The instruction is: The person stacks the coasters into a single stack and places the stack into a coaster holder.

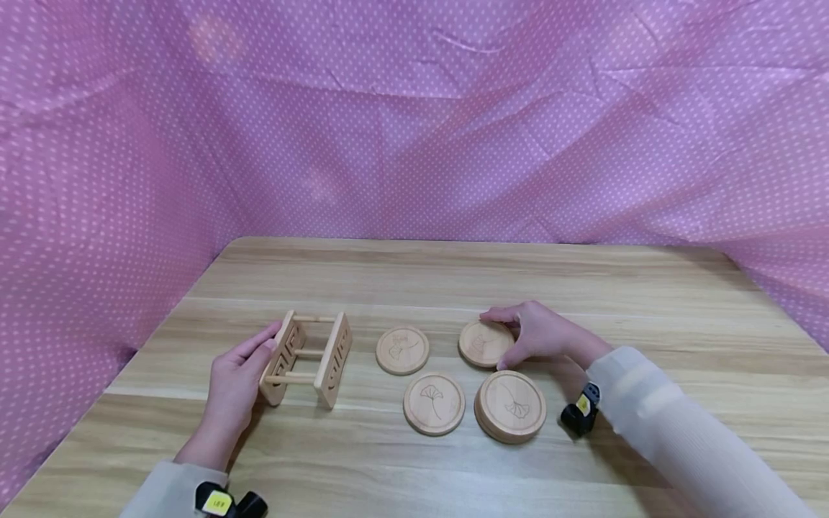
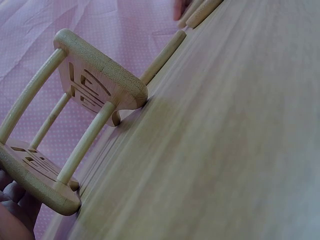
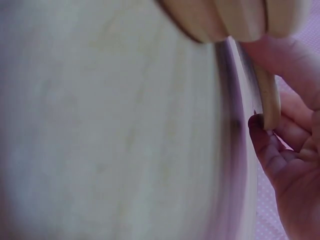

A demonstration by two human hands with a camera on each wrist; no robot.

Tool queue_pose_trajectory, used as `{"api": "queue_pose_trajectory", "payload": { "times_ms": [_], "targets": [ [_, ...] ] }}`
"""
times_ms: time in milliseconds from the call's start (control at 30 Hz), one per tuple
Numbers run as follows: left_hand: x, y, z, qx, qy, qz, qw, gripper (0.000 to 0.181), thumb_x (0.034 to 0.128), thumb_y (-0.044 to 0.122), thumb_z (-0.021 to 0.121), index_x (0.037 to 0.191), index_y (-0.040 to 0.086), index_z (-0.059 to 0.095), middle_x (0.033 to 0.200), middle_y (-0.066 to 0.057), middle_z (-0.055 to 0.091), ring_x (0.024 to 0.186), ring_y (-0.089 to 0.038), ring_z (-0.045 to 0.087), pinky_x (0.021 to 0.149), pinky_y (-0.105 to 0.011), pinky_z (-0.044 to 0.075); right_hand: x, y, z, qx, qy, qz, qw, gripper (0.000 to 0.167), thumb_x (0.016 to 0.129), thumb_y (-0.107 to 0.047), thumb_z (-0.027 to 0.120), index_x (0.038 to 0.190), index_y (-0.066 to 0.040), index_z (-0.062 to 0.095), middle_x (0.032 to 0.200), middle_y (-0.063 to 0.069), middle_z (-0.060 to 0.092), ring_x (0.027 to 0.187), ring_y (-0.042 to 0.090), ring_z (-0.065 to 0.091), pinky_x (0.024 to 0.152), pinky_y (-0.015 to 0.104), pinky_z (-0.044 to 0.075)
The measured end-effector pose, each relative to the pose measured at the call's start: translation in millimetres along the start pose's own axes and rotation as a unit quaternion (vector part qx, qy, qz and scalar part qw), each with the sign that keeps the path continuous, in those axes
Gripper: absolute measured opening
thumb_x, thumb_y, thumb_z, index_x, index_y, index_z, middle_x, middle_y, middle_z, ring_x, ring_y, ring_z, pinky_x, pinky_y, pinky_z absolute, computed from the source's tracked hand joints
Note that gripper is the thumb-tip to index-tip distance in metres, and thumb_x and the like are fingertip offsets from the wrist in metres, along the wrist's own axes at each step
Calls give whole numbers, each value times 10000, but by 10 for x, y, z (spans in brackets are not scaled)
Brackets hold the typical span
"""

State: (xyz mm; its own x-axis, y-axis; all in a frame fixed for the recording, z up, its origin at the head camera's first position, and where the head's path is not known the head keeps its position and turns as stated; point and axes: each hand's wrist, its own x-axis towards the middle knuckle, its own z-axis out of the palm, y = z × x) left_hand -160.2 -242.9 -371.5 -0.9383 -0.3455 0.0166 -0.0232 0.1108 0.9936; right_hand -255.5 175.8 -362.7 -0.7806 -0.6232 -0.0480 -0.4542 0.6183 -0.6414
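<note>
My left hand (image 1: 234, 388) grips the left side panel of a small wooden coaster rack (image 1: 333, 360), which has two cut-out panels joined by round bars. In the left wrist view the rack (image 2: 92, 60) stands on the table, fingers (image 2: 15, 192) behind its near panel. At the back right, my right hand (image 1: 540, 332) pinches a round wooden coaster (image 1: 482, 344) by its edge, thumb in front and fingers behind. The right wrist view shows that coaster (image 3: 270, 97) edge-on within the right hand (image 3: 300, 170); whether it is off the table I cannot tell.
A stack of coasters (image 1: 510, 406) sits just in front of the right hand. Two single coasters, one at the back (image 1: 402, 350) and one nearer (image 1: 434, 404), lie between rack and stack. Pink dotted cloth (image 1: 414, 144) hangs behind the wooden table (image 1: 414, 277).
</note>
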Motion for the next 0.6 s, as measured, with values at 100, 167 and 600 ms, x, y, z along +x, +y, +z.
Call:
{"api": "queue_pose_trajectory", "payload": {
  "times_ms": [100, 167, 600],
  "targets": [
    [-3, -5, -2, -8, -7, 26, 10000, 399, 916, 228, 592, 1274, 58, 549, 1131, 190, 616, 970, 66, 553, 816, -113, 485, -19, 2, -1, -67, 55, -12, 10000, 816, 614, -318, 850, 1307, -42, 520, 1351, 196, 477, 1262, 319, 426, 1073, 458, 337],
    [-6, -5, -3, -11, -19, 28, 10000, 402, 915, 234, 594, 1275, 62, 550, 1136, 186, 614, 967, 65, 555, 812, -118, 489, -30, -1, 0, -67, 97, -14, 9999, 818, 612, -328, 851, 1303, -38, 522, 1346, 189, 486, 1260, 314, 430, 1071, 455, 341],
    [-29, 0, 2, -223, -44, 79, 9997, 398, 907, 224, 606, 1261, 50, 557, 1029, 248, 629, 928, 72, 572, 795, -125, 502, -108, 1, 0, -90, 438, 115, 9989, 851, 588, -350, 860, 1303, -36, 522, 1317, 118, 535, 1216, 288, 480, 1037, 439, 391]
  ]
}}
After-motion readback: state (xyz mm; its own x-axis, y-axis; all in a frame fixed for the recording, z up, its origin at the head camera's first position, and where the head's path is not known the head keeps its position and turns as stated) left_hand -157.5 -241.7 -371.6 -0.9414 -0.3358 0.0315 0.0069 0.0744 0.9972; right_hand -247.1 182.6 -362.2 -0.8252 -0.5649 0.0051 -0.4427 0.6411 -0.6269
